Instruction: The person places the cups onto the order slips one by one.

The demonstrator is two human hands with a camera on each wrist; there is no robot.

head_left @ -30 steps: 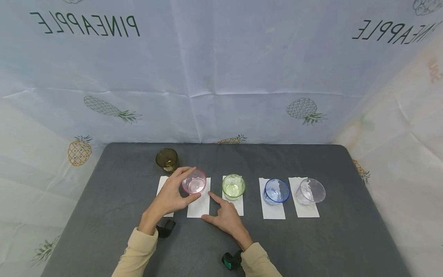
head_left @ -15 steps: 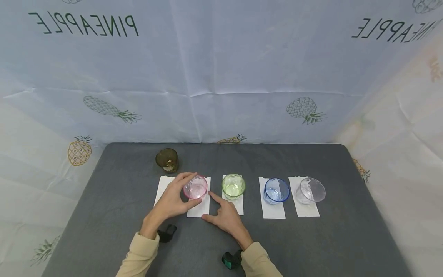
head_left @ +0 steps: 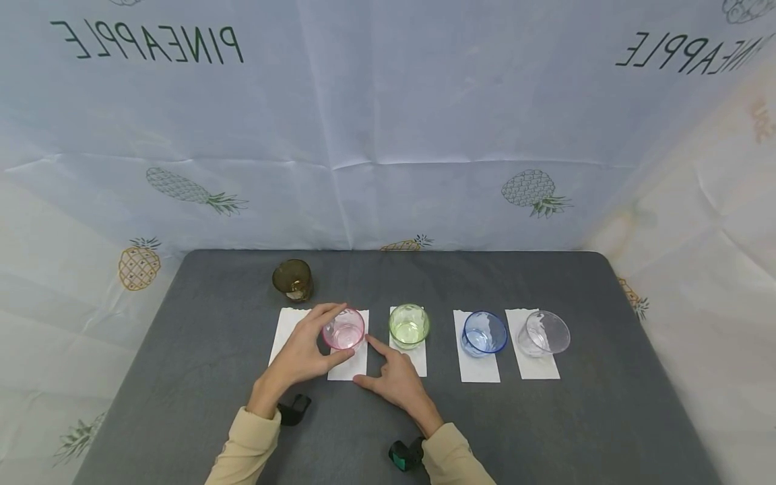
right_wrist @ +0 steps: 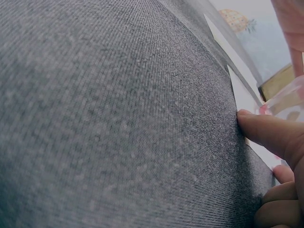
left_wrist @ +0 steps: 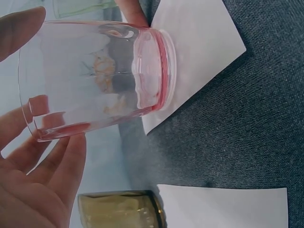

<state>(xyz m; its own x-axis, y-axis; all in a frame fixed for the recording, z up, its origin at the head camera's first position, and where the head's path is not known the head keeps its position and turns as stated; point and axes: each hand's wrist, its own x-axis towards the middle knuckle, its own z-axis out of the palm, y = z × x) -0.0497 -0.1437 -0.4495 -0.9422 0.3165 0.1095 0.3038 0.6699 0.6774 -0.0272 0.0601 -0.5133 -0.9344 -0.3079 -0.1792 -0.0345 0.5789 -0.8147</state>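
Observation:
In the head view my left hand (head_left: 303, 350) holds a pink-rimmed glass tumbler (head_left: 344, 329) over a white paper slip (head_left: 347, 370), the thumb on the near side of the rim and the fingers on the far side. The left wrist view shows the pink tumbler (left_wrist: 102, 71) with its base down on the paper (left_wrist: 194, 47). My right hand (head_left: 397, 382) lies low on the table, index finger and thumb spread beside that same slip. The right wrist view has the right thumb (right_wrist: 266, 130) touching the paper's edge, with the other fingers partly cut off.
Left of the pink tumbler lies another paper slip (head_left: 285, 330), with a brown glass (head_left: 293, 281) behind it. To the right, a green glass (head_left: 409, 327), a blue glass (head_left: 483, 335) and a clear glass (head_left: 544, 335) stand on slips. A patterned curtain (head_left: 376, 121) hangs behind the grey table (head_left: 576, 431).
My left hand has brought the pink tumbler slightly toward me and to the right, down onto the paper slip. My right hand stays in place.

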